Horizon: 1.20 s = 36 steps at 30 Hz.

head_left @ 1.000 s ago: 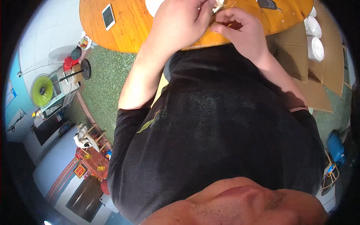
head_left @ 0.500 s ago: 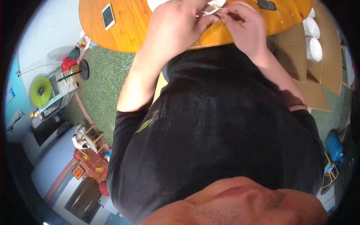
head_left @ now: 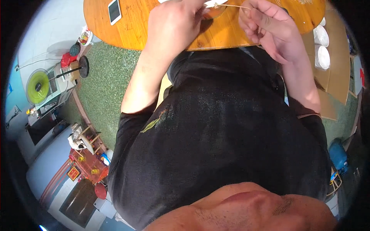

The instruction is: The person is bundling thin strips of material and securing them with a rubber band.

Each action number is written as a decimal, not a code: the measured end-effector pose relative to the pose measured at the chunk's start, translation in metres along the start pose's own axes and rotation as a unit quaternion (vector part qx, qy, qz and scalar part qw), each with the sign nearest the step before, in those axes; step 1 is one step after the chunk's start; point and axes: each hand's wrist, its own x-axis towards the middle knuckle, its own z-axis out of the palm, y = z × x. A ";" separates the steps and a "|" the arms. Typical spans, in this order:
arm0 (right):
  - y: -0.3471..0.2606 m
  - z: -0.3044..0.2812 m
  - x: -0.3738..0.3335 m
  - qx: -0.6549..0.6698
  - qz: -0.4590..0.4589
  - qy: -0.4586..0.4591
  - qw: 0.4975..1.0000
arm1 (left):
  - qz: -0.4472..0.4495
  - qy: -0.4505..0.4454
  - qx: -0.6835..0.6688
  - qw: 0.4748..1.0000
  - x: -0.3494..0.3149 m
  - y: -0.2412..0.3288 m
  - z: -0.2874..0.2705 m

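Observation:
Over the near edge of the wooden table (head_left: 129,36), my left hand (head_left: 171,29) is closed on a small white piece (head_left: 210,4), whose full shape is cut off at the top of the picture. A thin pale string (head_left: 233,5) runs from a knot on this piece across to my right hand (head_left: 275,30). Thumb and forefinger of the right hand pinch the string's other end, and it stretches nearly straight between both hands. The left fingertips are partly hidden behind that hand.
A white phone (head_left: 115,12) lies on the table to the left. Pale strands (head_left: 305,1) lie at its far right. Beyond the right side are white round tubs (head_left: 322,57) and cardboard (head_left: 339,71). A fan (head_left: 38,87) stands at left on the green floor (head_left: 106,81).
My right hand has moved right, away from the left one, and the string that hung in a loop is now drawn out. The left hand has shifted slightly up.

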 end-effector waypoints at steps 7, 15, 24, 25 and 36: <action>0.054 -0.026 0.068 0.250 -0.229 -0.380 0.860 | 0.038 0.020 0.010 0.999 -0.001 -0.011 0.007; -0.009 0.011 0.016 -0.136 -0.021 -0.001 0.990 | 0.013 -0.065 -0.007 0.998 -0.001 -0.003 -0.007; -0.004 0.009 0.000 -0.166 0.028 -0.091 0.982 | 0.138 0.138 -0.055 0.979 -0.016 -0.020 0.053; -0.014 0.008 -0.003 -0.156 0.046 -0.103 0.981 | 0.139 0.140 -0.055 0.979 -0.016 -0.021 0.051; -0.032 -0.034 -0.009 -0.543 0.050 -0.167 0.822 | 0.090 0.060 0.081 0.991 -0.037 -0.077 -0.019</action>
